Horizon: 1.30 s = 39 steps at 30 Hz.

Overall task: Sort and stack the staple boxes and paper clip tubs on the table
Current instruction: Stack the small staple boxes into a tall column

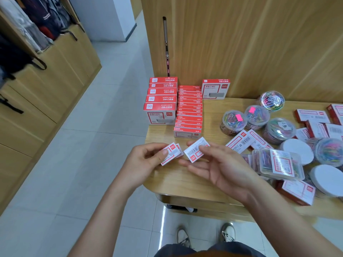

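Barcoded staple box, long axis diagonal up-right

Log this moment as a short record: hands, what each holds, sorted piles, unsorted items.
left hand: pinches small staple boxes, seemingly two
right hand: holds single staple box, barcode side up
sorted, far left: stack of large staple boxes
sorted, beside it: stack of small red boxes
lone box: upright against the wooden panel
unsorted, right: round paper clip tubs, flat clear cases, loose staple boxes
surface: wooden table
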Tool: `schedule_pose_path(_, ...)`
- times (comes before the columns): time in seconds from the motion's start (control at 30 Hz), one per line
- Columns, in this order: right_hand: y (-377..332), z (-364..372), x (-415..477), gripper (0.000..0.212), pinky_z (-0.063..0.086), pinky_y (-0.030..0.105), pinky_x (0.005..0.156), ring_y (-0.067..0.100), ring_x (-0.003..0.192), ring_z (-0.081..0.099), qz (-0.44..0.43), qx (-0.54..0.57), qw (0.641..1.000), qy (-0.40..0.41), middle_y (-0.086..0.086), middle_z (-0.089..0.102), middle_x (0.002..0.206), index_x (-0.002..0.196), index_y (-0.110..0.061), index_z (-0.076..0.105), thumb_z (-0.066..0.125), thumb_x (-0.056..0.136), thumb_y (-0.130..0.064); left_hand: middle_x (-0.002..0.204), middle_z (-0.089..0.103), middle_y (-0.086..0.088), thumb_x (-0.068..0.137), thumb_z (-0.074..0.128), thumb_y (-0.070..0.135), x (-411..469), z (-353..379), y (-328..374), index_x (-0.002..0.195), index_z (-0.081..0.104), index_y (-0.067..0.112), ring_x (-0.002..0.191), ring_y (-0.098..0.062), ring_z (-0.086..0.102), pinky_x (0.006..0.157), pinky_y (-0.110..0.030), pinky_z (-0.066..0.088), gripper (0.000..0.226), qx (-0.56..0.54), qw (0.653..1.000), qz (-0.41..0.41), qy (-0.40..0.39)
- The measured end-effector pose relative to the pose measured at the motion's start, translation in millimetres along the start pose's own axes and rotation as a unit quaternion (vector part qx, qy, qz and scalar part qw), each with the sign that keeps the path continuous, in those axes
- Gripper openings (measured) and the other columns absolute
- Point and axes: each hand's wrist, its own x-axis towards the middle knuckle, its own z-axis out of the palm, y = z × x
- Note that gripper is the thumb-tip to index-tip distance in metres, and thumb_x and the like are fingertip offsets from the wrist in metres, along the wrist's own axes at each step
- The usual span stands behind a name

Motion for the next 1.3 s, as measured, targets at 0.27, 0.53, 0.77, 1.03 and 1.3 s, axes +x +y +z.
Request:
schedule_pose_path(0.27,4,-1,-1,0.009,0.047,0.022,0.044,0.021,0.062,0.070,-0.135,-0.250,0.950,0.129,0.012,0.073,0.084,0.097,-0.009,0.061,0.063,0.088,-0.006,0.079,0.062,0.014,0.084,0.068,0.030,10,11,-4,0.090,0.075,0.032,0.070,0.002,0.055,0.063,-0.013,0.038,0.010,0.227,0.971,0.006,0.076)
schedule_pose_path(0.53,4,-8,1,0.024,0.046,0.030,0.079,0.018,0.082,0.065,-0.190,-0.280,0.941,0.006,0.011,0.072,0.087,0.080,-0.014,0.069,0.068,0.077,0.010,0.093,0.071,0.018,0.087,0.067,0.029,-9,8,20,0.094,0.071,0.036,0.086,-0.006,0.063,0.075,-0.018,0.050,0.011,0.062,0.992,0.069,0.085)
schedule_pose_path(0.77,7,-3,15,0.039,0.053,0.026,0.077,0.020,0.092,0.069,-0.224,-0.292,0.929,-0.039,0.006,0.068,0.104,0.096,-0.021,0.067,0.064,0.072,0.009,0.095,0.073,0.010,0.063,0.084,0.023,-18,9,28,0.097,0.074,0.030,0.086,-0.017,0.069,0.077,-0.027,0.055,0.036,0.009,0.998,0.060,0.017)
schedule_pose_path(1.03,15,-12,32,0.081,0.033,0.004,0.078,0.002,0.095,0.051,-0.238,-0.664,0.709,-0.013,-0.011,0.047,0.130,0.144,-0.027,0.035,0.076,0.075,-0.024,0.100,0.058,0.029,0.071,0.082,0.033,-5,11,-3,0.112,0.067,0.033,0.098,-0.003,0.054,0.085,-0.027,0.047,0.044,0.274,0.949,0.119,0.098)
schedule_pose_path(1.3,18,0,42,0.056,0.044,0.035,0.091,0.021,0.113,0.054,-0.252,-0.733,0.631,0.027,-0.002,0.055,0.128,0.138,-0.022,0.045,0.064,0.086,-0.029,0.104,0.066,0.009,0.073,0.078,0.019,-2,7,0,0.130,0.050,0.040,0.089,-0.013,0.060,0.083,-0.028,0.049,0.068,0.343,0.937,0.063,0.034)
